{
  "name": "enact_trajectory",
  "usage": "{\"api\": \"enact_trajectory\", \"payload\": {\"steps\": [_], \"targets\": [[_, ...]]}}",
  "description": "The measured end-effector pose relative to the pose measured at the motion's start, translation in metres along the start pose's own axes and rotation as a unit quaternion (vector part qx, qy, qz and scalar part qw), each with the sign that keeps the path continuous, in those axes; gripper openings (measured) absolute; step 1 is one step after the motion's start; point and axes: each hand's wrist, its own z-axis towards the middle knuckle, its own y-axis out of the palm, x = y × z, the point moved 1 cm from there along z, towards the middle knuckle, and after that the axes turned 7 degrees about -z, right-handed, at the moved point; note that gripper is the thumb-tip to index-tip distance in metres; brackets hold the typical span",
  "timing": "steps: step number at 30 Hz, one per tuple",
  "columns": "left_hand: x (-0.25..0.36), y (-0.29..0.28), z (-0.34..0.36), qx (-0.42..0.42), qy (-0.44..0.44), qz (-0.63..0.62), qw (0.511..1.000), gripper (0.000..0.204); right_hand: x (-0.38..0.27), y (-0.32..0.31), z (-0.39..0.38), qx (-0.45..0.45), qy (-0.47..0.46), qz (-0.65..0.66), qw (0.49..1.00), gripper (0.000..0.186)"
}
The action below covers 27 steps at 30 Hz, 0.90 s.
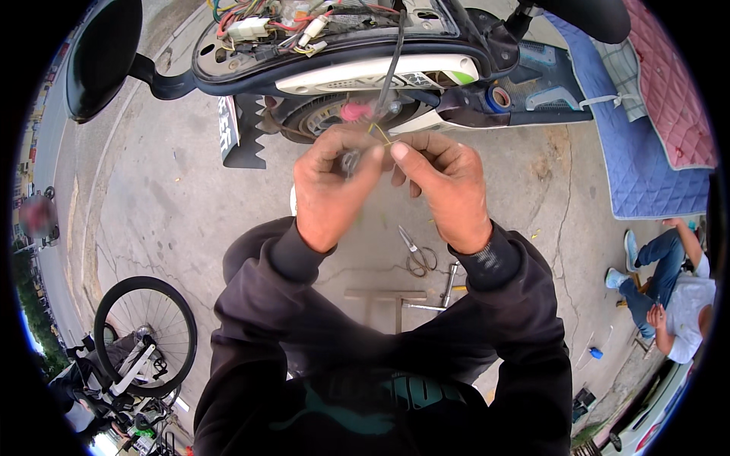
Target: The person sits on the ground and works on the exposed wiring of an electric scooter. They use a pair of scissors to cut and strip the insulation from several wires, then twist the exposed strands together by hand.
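Note:
My left hand (338, 186) and my right hand (445, 186) meet in front of a scooter, both with fingers pinched. Between their fingertips runs a thin yellow-green wire (382, 134). A black cable (394, 61) hangs from the scooter's opened front down to my fingers. Something small, grey and clear (350, 162) shows in the curl of my left hand; its kind is unclear. Just beyond the fingers is a blurred pink thing (356, 112). Coloured wires with white connectors (249, 29) lie exposed in the scooter body (365, 74).
Scissors (417, 252) and a metal wrench (450, 285) lie on the concrete below my hands. A blue tape roll (498, 99) rests on the scooter's footboard. Mirrors (103, 61) jut out above. A quilted cover (646, 167) hangs right, near a seated person (669, 296). A bicycle (144, 338) stands lower left.

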Motion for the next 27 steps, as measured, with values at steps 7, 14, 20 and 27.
{"api": "enact_trajectory", "payload": {"steps": [7,14,20,27], "targets": [[-0.003,0.0,0.0,-0.029,0.06,0.1,0.993,0.012,0.006,0.004,0.005,0.052,-0.047,-0.11,0.991,0.02],[0.001,0.006,0.002,-0.016,-0.037,-0.068,0.997,0.012,0.002,0.0,0.009,0.041,-0.032,-0.128,0.99,0.018],[0.0,0.003,0.006,-0.033,-0.028,-0.05,0.998,0.012,0.002,-0.012,0.017,-0.076,0.253,0.2,0.944,0.021],[0.004,0.003,0.01,-0.037,-0.13,-0.1,0.986,0.013,-0.003,-0.01,-0.003,0.131,-0.13,-0.308,0.934,0.016]]}}
